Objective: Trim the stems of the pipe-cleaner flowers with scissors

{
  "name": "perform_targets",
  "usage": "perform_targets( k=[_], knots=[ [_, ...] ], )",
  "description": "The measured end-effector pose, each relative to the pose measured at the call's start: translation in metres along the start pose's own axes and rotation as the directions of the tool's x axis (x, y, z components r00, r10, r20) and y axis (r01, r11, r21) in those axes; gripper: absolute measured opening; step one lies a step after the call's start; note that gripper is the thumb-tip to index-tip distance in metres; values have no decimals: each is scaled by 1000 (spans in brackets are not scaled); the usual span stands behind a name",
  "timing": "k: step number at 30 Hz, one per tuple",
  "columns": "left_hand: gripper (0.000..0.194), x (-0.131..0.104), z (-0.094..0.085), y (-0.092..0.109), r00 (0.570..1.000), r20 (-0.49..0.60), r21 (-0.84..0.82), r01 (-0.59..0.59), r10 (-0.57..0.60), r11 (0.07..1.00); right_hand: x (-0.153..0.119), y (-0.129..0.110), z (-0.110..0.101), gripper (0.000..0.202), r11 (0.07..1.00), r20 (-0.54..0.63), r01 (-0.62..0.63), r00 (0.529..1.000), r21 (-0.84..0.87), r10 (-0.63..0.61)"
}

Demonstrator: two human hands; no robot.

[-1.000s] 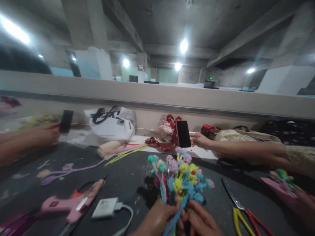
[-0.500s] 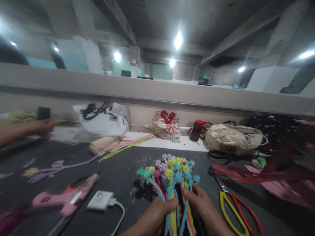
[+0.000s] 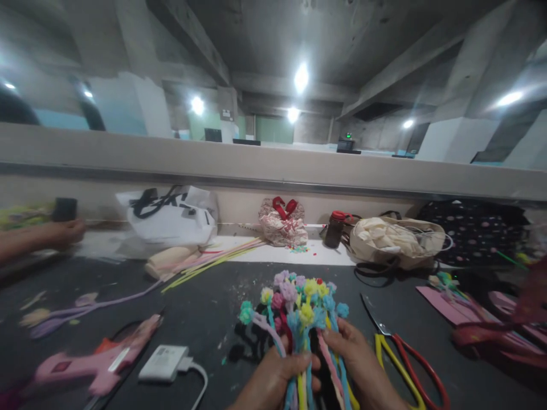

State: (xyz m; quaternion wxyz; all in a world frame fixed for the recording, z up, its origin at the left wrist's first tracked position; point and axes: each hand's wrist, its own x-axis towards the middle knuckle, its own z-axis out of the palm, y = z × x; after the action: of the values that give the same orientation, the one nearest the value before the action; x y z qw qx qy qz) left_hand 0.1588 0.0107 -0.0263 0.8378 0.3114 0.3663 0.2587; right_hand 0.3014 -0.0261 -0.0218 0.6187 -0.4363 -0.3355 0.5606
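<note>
A bunch of fuzzy pipe-cleaner flowers (image 3: 305, 307), in lilac, yellow, blue, teal and dark pink, stands upright at the lower centre. Around its stems on the left side, my left hand (image 3: 280, 370) is closed, the thumb lying across them. My right hand (image 3: 354, 356) grips stems on the right side, near a pink one and a yellow one. Scissors (image 3: 395, 341) with one yellow and one red handle lie open beside my right hand. Left of my left hand are a white adapter (image 3: 164, 363) with a cable and a pink glue gun (image 3: 102, 356).
Loose yellow and pink stems (image 3: 213, 261) lie behind. Along the partition stand a white bag (image 3: 173, 219), a patterned bag (image 3: 282, 222), a dark bottle (image 3: 334, 229) and a beige bag (image 3: 397, 242). Another person's hand (image 3: 68, 232) holds something dark at the far left.
The view has shifted slightly, moving most things left. The flower heads have spread and turned a little in my hands. At the right, the dark red object has moved right and down, uncovering the scissor blades.
</note>
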Motion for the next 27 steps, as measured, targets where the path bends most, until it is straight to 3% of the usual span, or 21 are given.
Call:
perform_targets(
  k=[3,7,12,17,21,24,27],
  knots=[
    [31,-2,3,3,997,-77,-27,-20,18,999,-3,-8,-8,25,994,-96,34,994,-100,-44],
    [26,-4,3,7,985,-173,-59,16,-26,998,-6,-7,-20,23,983,-240,-31,971,-183,-14],
    [18,-3,-2,3,982,-177,-42,56,-62,998,-6,-1,-27,23,981,-305,-68,952,-183,9],
    [21,4,-5,-6,992,-113,-40,57,-61,998,-5,1,-24,21,987,-256,-74,966,-143,35],
    [27,12,7,-14,999,-18,-87,32,-34,996,-2,3,-12,26,995,-180,-17,984,-94,0],
    [36,18,22,-16,991,94,-215,-69,91,974,2,6,-4,27,993,-154,38,987,-110,-54],
    [41,23,33,-16,982,92,-249,-135,163,959,9,13,-3,28,991,-113,50,992,-122,-64]
  ],
)
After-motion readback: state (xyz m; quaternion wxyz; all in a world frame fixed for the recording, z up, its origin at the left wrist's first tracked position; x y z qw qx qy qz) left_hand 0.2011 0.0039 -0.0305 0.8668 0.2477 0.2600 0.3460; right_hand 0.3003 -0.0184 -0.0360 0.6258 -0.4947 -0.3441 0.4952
